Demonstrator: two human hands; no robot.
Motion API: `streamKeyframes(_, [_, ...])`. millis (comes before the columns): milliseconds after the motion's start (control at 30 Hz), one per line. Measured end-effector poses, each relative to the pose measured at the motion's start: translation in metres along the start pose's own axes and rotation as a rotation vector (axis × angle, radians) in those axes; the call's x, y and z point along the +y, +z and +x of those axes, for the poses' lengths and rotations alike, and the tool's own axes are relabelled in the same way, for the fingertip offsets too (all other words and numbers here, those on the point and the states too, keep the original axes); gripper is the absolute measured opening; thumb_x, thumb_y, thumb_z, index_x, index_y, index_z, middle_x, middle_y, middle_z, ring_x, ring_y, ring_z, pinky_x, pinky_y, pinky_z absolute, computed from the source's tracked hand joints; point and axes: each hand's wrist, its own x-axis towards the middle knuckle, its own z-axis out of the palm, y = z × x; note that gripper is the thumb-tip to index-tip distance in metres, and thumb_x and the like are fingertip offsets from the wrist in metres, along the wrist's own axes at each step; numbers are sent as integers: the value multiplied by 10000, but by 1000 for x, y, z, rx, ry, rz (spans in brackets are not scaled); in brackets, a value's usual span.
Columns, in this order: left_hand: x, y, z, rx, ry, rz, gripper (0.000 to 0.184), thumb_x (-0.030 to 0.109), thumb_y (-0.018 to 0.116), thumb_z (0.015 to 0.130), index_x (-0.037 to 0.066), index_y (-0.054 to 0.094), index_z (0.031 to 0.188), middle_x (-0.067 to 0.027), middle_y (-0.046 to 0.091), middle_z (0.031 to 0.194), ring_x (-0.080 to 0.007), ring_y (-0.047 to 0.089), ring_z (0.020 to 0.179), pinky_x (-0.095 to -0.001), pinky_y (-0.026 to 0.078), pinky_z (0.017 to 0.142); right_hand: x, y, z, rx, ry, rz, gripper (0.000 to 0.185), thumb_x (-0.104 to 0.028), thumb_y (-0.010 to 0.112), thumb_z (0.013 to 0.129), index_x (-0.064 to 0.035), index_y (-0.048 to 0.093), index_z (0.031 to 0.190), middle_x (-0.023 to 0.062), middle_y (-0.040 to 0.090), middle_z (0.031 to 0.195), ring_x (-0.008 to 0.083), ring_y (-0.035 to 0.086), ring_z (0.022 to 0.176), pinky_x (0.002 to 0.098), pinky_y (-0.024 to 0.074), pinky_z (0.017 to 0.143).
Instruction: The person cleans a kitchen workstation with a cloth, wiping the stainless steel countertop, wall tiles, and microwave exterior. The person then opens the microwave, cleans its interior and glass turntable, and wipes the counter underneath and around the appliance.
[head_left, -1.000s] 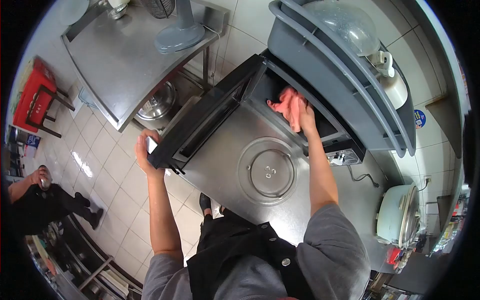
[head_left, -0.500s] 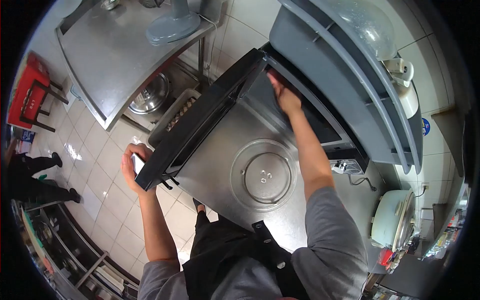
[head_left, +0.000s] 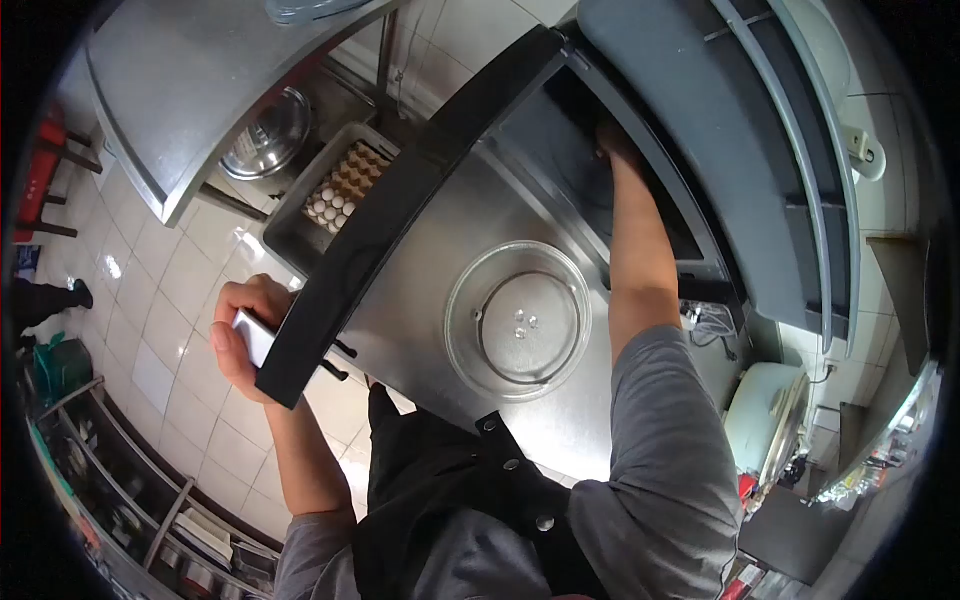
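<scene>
A black microwave (head_left: 722,284) stands with its door (head_left: 420,172) swung wide. My left hand (head_left: 247,318) is closed around the silver door handle (head_left: 256,338) at the door's free end. Deep in the dark cavity is my right hand (head_left: 620,150), near the inner back; shadow hides its fingers and whatever they touch. On the steel counter (head_left: 400,350) in front of the opening lies the round glass turntable plate (head_left: 518,322), with nothing on it.
A grey tray (head_left: 290,235) with eggs in cartons (head_left: 340,195) and a lidded steel pot (head_left: 268,135) sit under a steel table (head_left: 190,90) at left. A grey slatted plastic piece (head_left: 690,110) rests atop the microwave. A pale green cooker (head_left: 765,420) stands at right.
My right hand has gone deeper into the cavity, into shadow. The view has shifted, showing more of the eggs. My left hand keeps its grip on the handle.
</scene>
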Motion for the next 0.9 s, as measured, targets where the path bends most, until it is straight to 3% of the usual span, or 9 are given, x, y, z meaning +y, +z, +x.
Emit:
streamKeyframes(100, [0,2,-4,-31,-14,53,494,501,340,986,72,431,757,-23,395,638,-127,344,614,-296,284,614,3,-19,-23,-138,185,-160,492,-331,456,967,-91,479,1396,196,434,1453,350,407,1358,463,309,1126])
streamKeyframes(233, [-7,-9,-7,-64,-5,146,617,561,400,960,-4,499,734,-66,476,626,-147,438,570,-290,312,541,-11,-51,-61,-268,351,-321,512,-307,456,966,-104,432,1436,187,389,1494,338,393,1372,459,311,1126])
streamKeyframes(433, [-8,-5,-14,-130,-3,207,585,527,406,925,3,523,693,-67,511,612,-149,470,548,-290,324,513,13,-28,-118,-516,318,-487,682,-394,494,943,-73,278,1505,153,284,1558,419,307,1400,557,245,1118])
streamKeyframes(500, [-6,0,-14,-132,11,148,539,482,413,929,5,532,710,-67,518,620,-148,478,545,-290,328,514,12,-42,-151,-289,34,-676,583,-264,496,922,-52,385,1454,175,364,1520,283,339,1419,482,281,1128])
streamKeyframes(533, [-6,2,-13,-114,53,191,496,440,420,930,5,541,724,-69,520,628,-151,489,543,-288,334,515,11,-47,-156,-279,30,-675,583,-264,496,922,-52,385,1454,175,364,1520,283,339,1419,482,281,1128])
streamKeyframes(600, [2,3,-9,-153,51,176,436,375,432,932,5,544,729,-72,508,621,-146,499,530,-285,341,511,14,-59,-160,-750,69,-716,588,-296,533,906,-63,416,1433,132,469,1448,273,363,1396,460,279,1118])
streamKeyframes(633, [7,6,-7,-161,73,181,412,348,439,933,5,547,731,-68,497,608,-141,495,518,-282,339,505,16,-64,-154,-746,63,-716,588,-296,533,906,-63,416,1433,132,469,1448,273,363,1396,460,279,1118])
streamKeyframes(800, [11,6,-7,-166,69,190,341,268,456,929,4,560,739,-47,447,556,-125,465,470,-279,320,476,28,-99,-100,-1053,-87,-1101,242,-208,558,925,-136,722,1088,43,716,981,288,691,751,475,543,697])
streamKeyframes(900, [10,9,-9,-136,88,188,320,244,468,924,3,565,737,-31,419,534,-122,436,454,-281,309,465,2,-130,-86,-911,19,-1019,278,-251,582,911,-106,724,1100,111,711,1072,306,690,942,479,568,733])
